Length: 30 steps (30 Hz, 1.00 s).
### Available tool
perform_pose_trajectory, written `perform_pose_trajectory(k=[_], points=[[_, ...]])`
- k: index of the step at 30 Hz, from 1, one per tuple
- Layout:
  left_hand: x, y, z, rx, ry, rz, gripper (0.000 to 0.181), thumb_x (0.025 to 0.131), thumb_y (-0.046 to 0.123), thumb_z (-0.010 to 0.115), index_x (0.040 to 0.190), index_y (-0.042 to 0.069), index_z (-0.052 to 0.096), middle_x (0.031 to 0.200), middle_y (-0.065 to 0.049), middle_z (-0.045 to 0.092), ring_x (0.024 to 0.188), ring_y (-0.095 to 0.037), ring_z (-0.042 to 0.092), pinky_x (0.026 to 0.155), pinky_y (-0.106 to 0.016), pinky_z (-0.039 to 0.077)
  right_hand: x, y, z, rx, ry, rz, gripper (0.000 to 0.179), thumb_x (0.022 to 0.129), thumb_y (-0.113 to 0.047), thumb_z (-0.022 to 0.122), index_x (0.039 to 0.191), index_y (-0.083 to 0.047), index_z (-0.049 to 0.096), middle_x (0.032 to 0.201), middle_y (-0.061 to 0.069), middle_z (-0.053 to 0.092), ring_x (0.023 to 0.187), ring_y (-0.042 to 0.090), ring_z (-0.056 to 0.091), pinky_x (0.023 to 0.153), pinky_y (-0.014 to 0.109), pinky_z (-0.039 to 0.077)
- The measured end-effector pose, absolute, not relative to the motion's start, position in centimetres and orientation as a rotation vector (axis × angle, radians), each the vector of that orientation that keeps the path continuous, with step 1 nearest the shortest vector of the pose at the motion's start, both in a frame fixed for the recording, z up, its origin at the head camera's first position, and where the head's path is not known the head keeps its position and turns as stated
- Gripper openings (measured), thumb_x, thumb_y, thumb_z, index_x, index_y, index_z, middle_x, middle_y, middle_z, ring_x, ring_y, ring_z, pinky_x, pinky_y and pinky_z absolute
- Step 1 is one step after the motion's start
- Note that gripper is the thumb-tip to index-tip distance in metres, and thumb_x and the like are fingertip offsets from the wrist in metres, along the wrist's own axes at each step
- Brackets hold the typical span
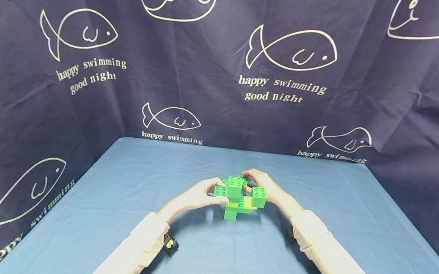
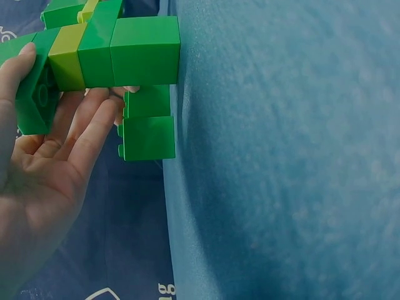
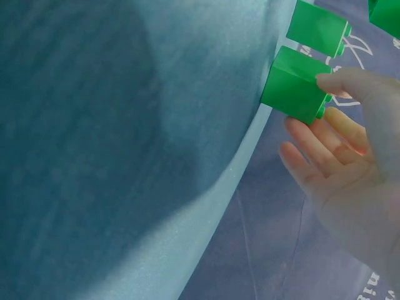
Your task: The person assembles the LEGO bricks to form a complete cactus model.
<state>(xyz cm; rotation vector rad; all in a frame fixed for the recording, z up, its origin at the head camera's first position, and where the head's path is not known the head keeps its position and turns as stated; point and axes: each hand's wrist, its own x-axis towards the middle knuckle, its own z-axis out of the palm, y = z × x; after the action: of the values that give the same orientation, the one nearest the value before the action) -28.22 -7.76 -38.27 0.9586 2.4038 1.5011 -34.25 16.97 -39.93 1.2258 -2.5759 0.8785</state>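
Observation:
A build of green toy building blocks (image 1: 233,191) with yellow-green pieces (image 2: 66,57) stands upright near the middle of the table. From its left side my left hand (image 1: 202,193) grips it, thumb (image 2: 19,65) on the near face and fingers reaching behind. My right hand (image 1: 265,186) reaches round the back right of the build. Its thumb and fingers pinch a green block (image 3: 294,87) low at the table surface, in the right wrist view. Beside that one is a second green block (image 3: 317,28). A studded green block (image 1: 258,197) juts out at the build's right.
A blue cloth (image 1: 200,258) covers the table. Behind and at both sides hangs a dark blue curtain (image 1: 226,67) with white fish drawings and lettering. A small black device (image 1: 170,243) is strapped at the left wrist.

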Motion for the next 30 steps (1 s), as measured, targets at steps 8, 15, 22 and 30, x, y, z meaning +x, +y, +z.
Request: perform_pose_trajectory(k=[8, 15, 22, 30], points=[[-28.3, -7.8, -38.5, 0.946, 2.393, 1.518, 0.023, 0.085, 0.012, 0.068, 0.103, 0.004, 0.056, 0.101, -0.009, 0.065, 0.097, -0.016, 0.064, 0.091, -0.036, 0.05, -33.9, 16.6, -39.7, 1.145, -2.617, 0.764, 0.037, 0.082, -0.008, 0.069, 0.112, 0.012, 0.058, 0.1, 0.024, 0.062, 0.09, 0.036, 0.064, 0.08, 0.046, 0.053], [-29.6, -7.8, -40.3, 0.966, 2.418, 1.504, 0.023, 0.084, 0.017, 0.07, 0.099, 0.008, 0.055, 0.094, -0.005, 0.067, 0.087, -0.008, 0.064, 0.085, -0.027, 0.051, -34.1, 16.6, -39.8, 1.122, -2.669, 0.809, 0.031, 0.081, -0.007, 0.07, 0.106, 0.009, 0.059, 0.093, 0.021, 0.066, 0.082, 0.032, 0.065, 0.074, 0.041, 0.054], [-30.2, -7.9, -41.1, 0.974, 2.418, 1.497, 0.023, 0.084, 0.019, 0.07, 0.098, 0.009, 0.054, 0.094, -0.003, 0.067, 0.088, -0.006, 0.063, 0.083, -0.023, 0.051, -34.2, 16.5, -39.9, 1.085, -2.73, 0.87, 0.031, 0.082, -0.008, 0.07, 0.106, 0.007, 0.059, 0.091, 0.019, 0.067, 0.081, 0.029, 0.065, 0.075, 0.039, 0.054], [-30.1, -7.9, -41.0, 0.948, 2.432, 1.49, 0.023, 0.084, 0.02, 0.071, 0.098, 0.011, 0.054, 0.095, -0.002, 0.066, 0.088, -0.007, 0.063, 0.085, -0.024, 0.05, -34.1, 16.6, -39.7, 1.142, -2.704, 0.875, 0.031, 0.081, -0.005, 0.07, 0.106, 0.009, 0.058, 0.089, 0.021, 0.067, 0.079, 0.03, 0.066, 0.075, 0.042, 0.055]])
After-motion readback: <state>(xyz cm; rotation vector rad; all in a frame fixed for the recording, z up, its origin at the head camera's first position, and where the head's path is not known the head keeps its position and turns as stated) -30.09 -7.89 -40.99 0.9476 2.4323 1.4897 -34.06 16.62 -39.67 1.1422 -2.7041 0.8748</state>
